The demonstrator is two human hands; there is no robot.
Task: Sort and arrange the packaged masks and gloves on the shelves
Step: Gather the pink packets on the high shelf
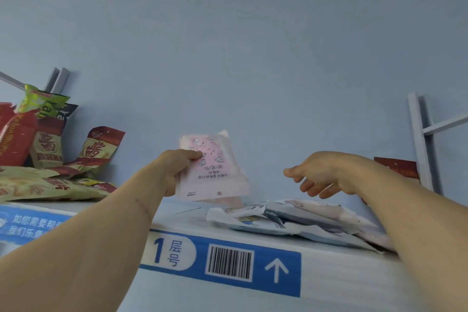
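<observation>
On the top shelf [177,225], you had both arms stretched up and forward. Your left hand [174,170] was raised just above the shelf's front edge. Its grip was clamped on one pink mask pack [215,172], with the thumb on the front of the pack and the other fingers tucked behind it. The pack stood almost upright and upside down, tipped a little to the right. Its bottom edge hung just over the pile of packs lying on the shelf.

Your right hand [319,175] floated above that pile with the palm facing down. Its fingers were apart and loosely bent, and it held nothing. It did not touch the pink pack or the pile.

The pile of flat packs [291,220] lay on the shelf under your right hand. They were white, pale blue and pale pink, and they overlapped each other. You could count about four or five, but the exact number was hard to tell.

On the left side of the shelf sat a heap of snack bags [50,149], red, tan and green. About seven showed, some standing and some lying flat. One small red pack [397,167] peeked out behind your right wrist.

The front edge of the shelf had one blue label [228,261] with a big 1, one barcode and one white arrow pointing up. A second blue sign [30,223] was on the left.
</observation>
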